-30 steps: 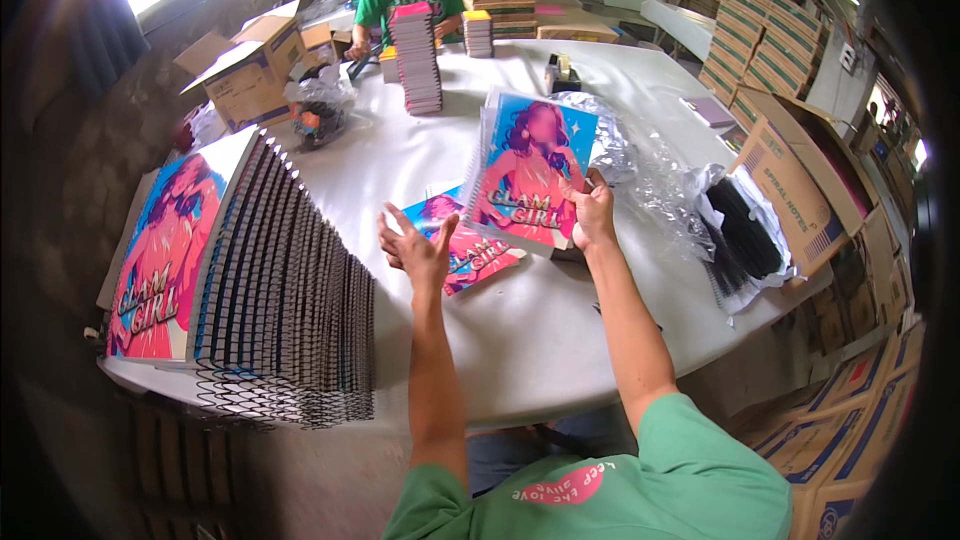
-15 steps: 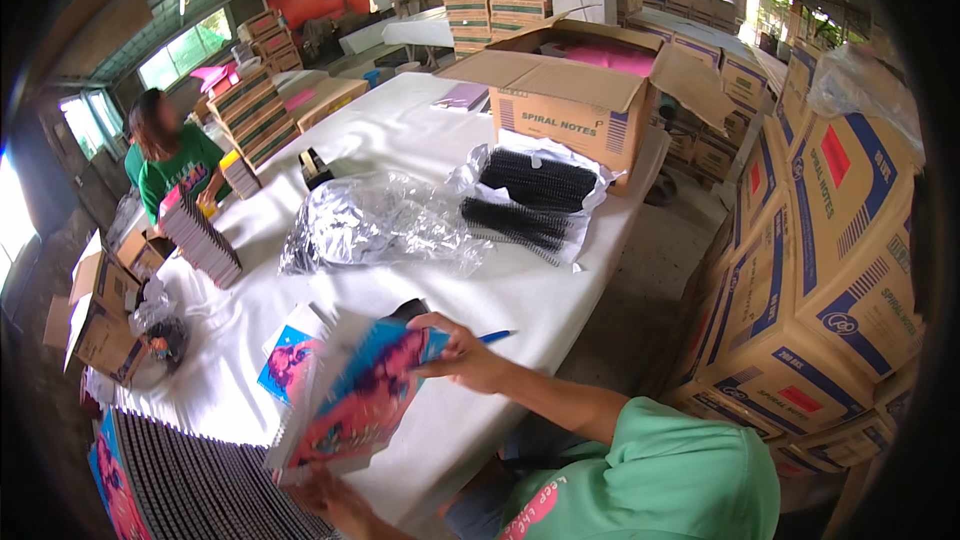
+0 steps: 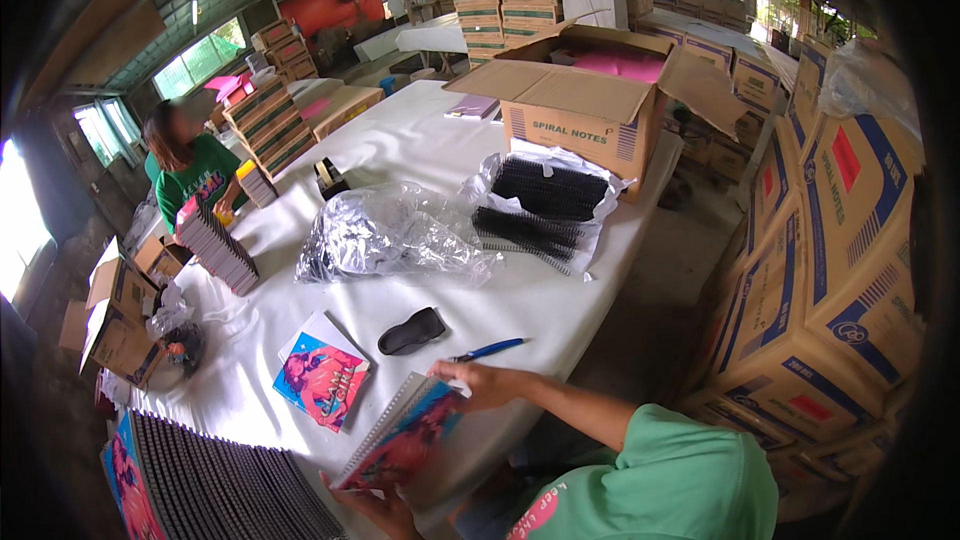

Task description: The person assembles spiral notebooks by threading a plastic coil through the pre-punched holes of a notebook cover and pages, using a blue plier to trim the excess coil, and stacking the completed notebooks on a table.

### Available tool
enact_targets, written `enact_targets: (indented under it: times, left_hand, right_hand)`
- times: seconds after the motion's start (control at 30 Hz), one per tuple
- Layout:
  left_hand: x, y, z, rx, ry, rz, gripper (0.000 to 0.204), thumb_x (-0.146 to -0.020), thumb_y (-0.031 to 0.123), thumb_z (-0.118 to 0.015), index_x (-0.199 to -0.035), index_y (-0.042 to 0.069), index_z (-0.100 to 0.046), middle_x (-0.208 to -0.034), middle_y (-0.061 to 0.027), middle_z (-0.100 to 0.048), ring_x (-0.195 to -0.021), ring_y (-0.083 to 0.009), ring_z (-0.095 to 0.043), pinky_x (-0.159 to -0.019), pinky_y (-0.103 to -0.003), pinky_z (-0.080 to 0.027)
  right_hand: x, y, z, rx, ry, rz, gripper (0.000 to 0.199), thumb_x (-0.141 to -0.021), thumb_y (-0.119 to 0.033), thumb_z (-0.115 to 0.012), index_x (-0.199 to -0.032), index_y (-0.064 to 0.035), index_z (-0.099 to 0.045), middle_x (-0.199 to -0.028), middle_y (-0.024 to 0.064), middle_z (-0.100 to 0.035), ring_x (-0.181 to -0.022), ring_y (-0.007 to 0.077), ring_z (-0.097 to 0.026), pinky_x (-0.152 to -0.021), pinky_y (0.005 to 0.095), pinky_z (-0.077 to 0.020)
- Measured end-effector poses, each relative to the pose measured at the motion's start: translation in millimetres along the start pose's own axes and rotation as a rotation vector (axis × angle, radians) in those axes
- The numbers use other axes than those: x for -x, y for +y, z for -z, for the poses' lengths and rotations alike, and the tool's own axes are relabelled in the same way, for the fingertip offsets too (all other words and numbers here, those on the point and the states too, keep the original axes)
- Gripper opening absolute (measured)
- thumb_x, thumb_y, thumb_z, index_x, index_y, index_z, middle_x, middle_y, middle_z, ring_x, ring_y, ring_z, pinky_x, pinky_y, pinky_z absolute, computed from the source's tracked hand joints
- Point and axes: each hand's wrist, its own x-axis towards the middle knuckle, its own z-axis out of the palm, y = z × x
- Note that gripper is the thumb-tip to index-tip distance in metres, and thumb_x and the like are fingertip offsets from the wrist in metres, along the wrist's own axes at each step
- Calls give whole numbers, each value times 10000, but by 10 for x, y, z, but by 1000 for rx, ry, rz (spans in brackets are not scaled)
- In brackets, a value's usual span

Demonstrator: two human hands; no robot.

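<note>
A notebook (image 3: 415, 445) with a pink and blue illustrated cover is tilted between my two hands, low at the table's near edge. Along one side runs a row of holes or loops; I cannot tell which. My right hand (image 3: 478, 385) grips its upper right corner, fingers closed. At its lower end my left hand (image 3: 378, 512) holds on, partly cut off by the frame's edge. Just beyond lie a loose booklet (image 3: 322, 376) with a similar cover on white sheets, a black curved object (image 3: 412, 331) and a blue pen (image 3: 490, 349).
Black-spined notebooks (image 3: 215, 480) are stacked at near left. Farther back are clear plastic wrapping (image 3: 390, 240), black binding coils (image 3: 545, 185) on white paper, a tape dispenser (image 3: 329, 178) and an open carton (image 3: 580, 130). Cartons (image 3: 830, 240) pile up right. A co-worker (image 3: 195, 175) stands far left.
The notebook has moved down and right, and its blurred pages are now together. The black curved object, pen and loose booklet show more fully. The whole view has shifted slightly.
</note>
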Motion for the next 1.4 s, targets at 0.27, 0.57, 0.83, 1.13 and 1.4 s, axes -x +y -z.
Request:
enact_targets:
  times: [0.27, 0.57, 0.83, 1.13, 1.4]
  left_hand:
    - [363, -504, -20, -83, 61, 372, 557, -778, -14, -631, -1260, -32, -351, -1159, -155, -449, -1085, -249, -431, -917, -368, -360]
    - [326, -162, -256, 182, 102, 467, 733, -748, -27, -675, -1335, 10, -238, -1266, -179, -368, -1166, -258, -405, -992, -371, -326]
    - [-342, 925, -487, -562, 252, -104, 596, -758, 158, -696, -1251, 47, -379, -1194, -166, -460, -1124, -304, -475, -1050, -538, -173]
    - [-521, 973, -601, -516, -134, -230, 209, -715, 101, -638, -920, 137, -621, -759, -32, -507, -831, -228, -516, -1058, -516, -108]
    - [-461, 903, -590, -510, -136, -251, 219, -728, 137, -650, -944, 160, -634, -771, -15, -517, -892, -204, -536, -1076, -493, -59]
  right_hand:
    - [-16, -88, -283, -11, 130, -50, 637, -744, -33, -636, -1291, 84, -330, -1058, 169, -585, -932, 174, -557, -864, 311, -440]
    - [-3, 230, -615, 24, 267, -245, 444, -709, -113, -668, -1080, 22, -465, -829, 123, -625, -700, 139, -585, -603, 293, -475]
    - [72, 382, -643, 103, 288, -127, 498, -683, -120, -687, -1120, -13, -475, -907, 149, -606, -840, 239, -602, -726, 359, -465]
    - [25, 60, 1862, 271, 956, 67, 243, -809, 9, -530, -1048, -10, -568, -983, 96, -607, -929, 172, -572, -808, 271, -449]
    - [-272, 962, 2416, 1417, 631, -369, 354, -783, -232, -652, -1091, -92, -545, -1005, 156, -570, -937, 325, -569, -792, 417, -465]
